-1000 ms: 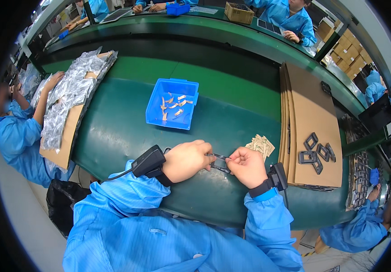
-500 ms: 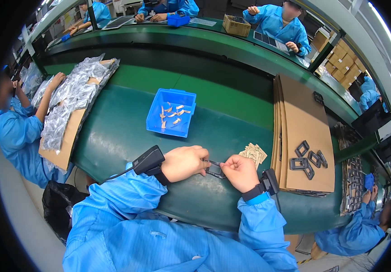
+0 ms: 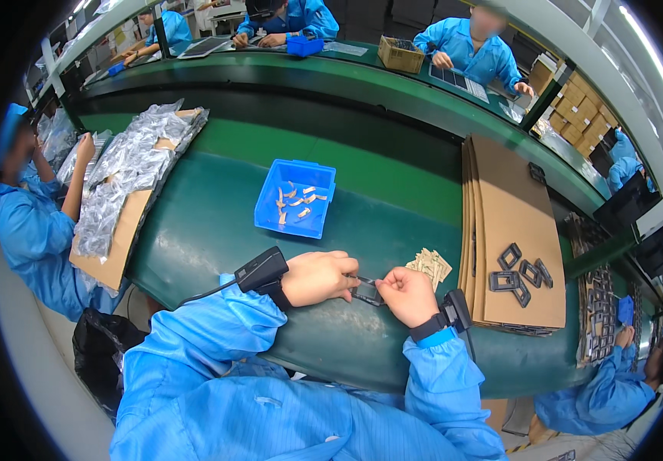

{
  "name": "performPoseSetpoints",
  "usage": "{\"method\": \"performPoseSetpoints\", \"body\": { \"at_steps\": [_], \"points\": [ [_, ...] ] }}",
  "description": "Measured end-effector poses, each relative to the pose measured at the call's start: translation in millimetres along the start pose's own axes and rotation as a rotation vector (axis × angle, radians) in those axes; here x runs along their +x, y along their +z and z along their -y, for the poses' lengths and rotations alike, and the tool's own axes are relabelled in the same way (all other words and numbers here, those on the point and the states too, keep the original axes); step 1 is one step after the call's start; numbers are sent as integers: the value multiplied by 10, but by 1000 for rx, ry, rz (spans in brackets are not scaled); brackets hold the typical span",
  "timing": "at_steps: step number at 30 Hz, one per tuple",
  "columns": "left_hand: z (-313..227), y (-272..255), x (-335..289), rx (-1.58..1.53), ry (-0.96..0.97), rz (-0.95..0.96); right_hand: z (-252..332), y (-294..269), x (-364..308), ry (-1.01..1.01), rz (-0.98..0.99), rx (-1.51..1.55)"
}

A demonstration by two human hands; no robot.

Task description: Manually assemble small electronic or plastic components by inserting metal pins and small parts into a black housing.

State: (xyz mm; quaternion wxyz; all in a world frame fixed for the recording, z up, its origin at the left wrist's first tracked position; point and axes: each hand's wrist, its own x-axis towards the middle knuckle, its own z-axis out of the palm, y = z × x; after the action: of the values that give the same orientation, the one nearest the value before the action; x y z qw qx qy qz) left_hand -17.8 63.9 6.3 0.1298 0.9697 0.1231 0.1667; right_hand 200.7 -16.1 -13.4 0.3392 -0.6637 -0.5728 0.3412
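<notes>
Between my two hands, just above the green table, is a small dark rectangular frame [image 3: 367, 291]. My left hand [image 3: 320, 278] grips its left end between thumb and fingers. At its right end, my right hand [image 3: 409, 296] is closed in a pinch against the frame; anything small inside that pinch is hidden by the fingers. Beyond my right hand lies a pile of cream paper-like pieces [image 3: 430, 265]. A blue bin [image 3: 263, 206] stands ahead of my left hand, with several curled tan strips [image 3: 298, 201] in it.
To the right, stacked cardboard sheets [image 3: 500, 223] carry several black frames [image 3: 504, 281]. At the left, a co-worker [image 3: 36, 223] sits beside cardboard heaped with clear plastic bags [image 3: 128, 161]. A black bag [image 3: 105, 349] hangs below the table's left edge. More co-workers sit across the raised bench [image 3: 270, 73].
My hands stay at the frame with almost the same grip. The view has shifted slightly, so the bin appears a little lower. The co-worker across has lowered one hand to the bench.
</notes>
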Motion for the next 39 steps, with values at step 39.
{"method": "performPoseSetpoints", "body": {
  "at_steps": [39],
  "points": [
    [23, 119, 55, 94, 140, -7, 5, 92, 38, -100, -242, 6]
  ]
}}
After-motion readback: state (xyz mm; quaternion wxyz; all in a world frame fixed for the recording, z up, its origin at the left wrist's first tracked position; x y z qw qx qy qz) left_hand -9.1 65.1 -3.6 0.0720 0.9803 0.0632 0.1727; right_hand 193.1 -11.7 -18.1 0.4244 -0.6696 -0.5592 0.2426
